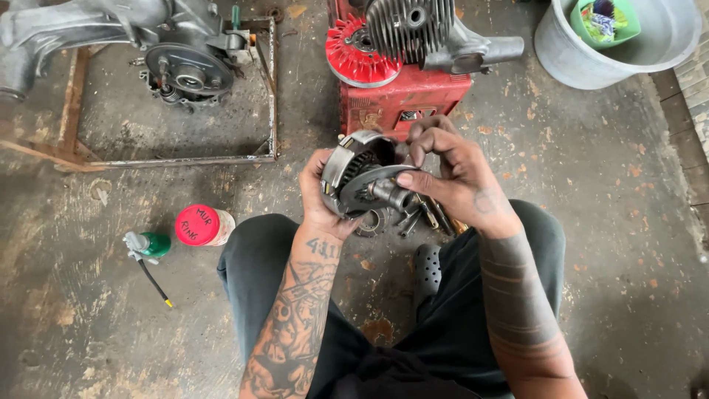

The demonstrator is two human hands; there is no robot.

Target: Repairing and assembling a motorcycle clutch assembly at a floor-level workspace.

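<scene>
head view, looking down at a person seated on a stained concrete floor, both forearms tattooed. the left hand cupped a round grey metal engine part from its left side and from beneath, fingers wrapped about the rim so that the part was held clear of the floor, above the gap between the knees. the right hand came in from the right; its thumb lay along the short metal stub at the part's near right side, and its curled fingers rested on the upper edge of the part, gripping it. both hands were thus closed on the same part, which sat near the middle of the scene, just nearer than a red metal box. on that box stood a finned engine cylinder with a red fan wheel at its left. directly under the hands a few small loose metal pieces lay on the floor; their kinds could not be told. a black perforated shoe showed between the dark trouser legs. at the near left stood a jar with a red lid, and just beside it on the left a small green bottle with a thin black nozzle tube. at the far left a grey engine casing rested on a rusty steel frame. at the far right stood a grey bucket holding a green container
</scene>
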